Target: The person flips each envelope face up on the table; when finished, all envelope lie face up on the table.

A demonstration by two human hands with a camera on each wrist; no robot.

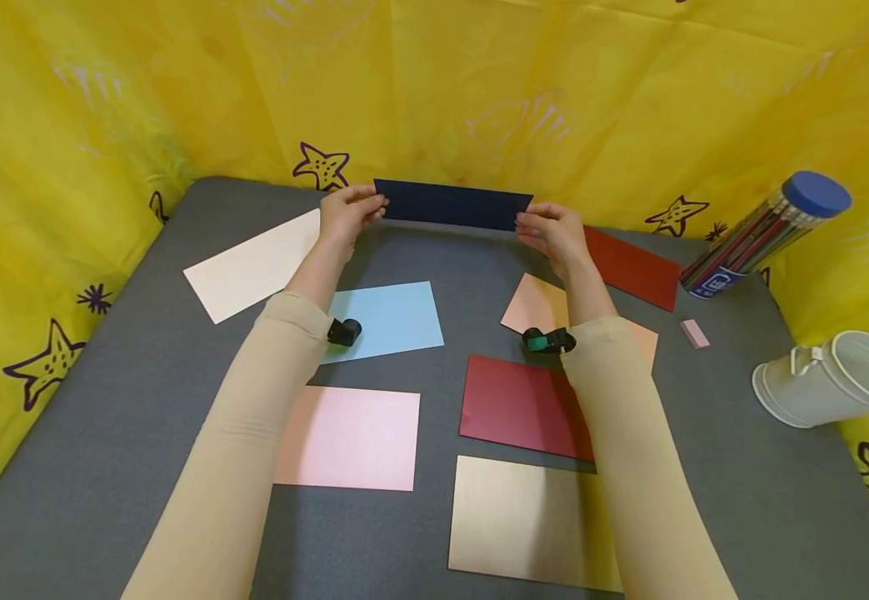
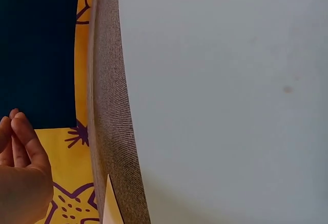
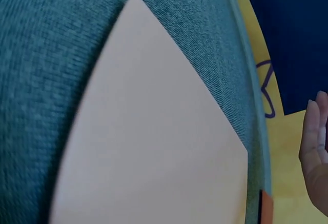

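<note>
A dark navy card (image 1: 455,205) is held up above the far edge of the table, stretched between both hands. My left hand (image 1: 344,221) pinches its left end, and my right hand (image 1: 556,231) pinches its right end. In the left wrist view the fingers of the left hand (image 2: 25,167) meet at the end of the navy card (image 2: 41,55). At the side of the right wrist view, the right hand (image 3: 316,147) is partly cut off beside the same card (image 3: 294,39). Below the hands lie a light blue card (image 1: 392,317) and a peach card (image 1: 535,304), the latter partly hidden by the right arm.
Flat on the grey table (image 1: 127,375) lie a cream card (image 1: 254,267), a pink card (image 1: 359,437), a dark red card (image 1: 516,404), a gold card (image 1: 516,521) and a red card (image 1: 632,268). At right stand a pencil tub (image 1: 764,237), a pink eraser (image 1: 695,333) and a white can (image 1: 816,387).
</note>
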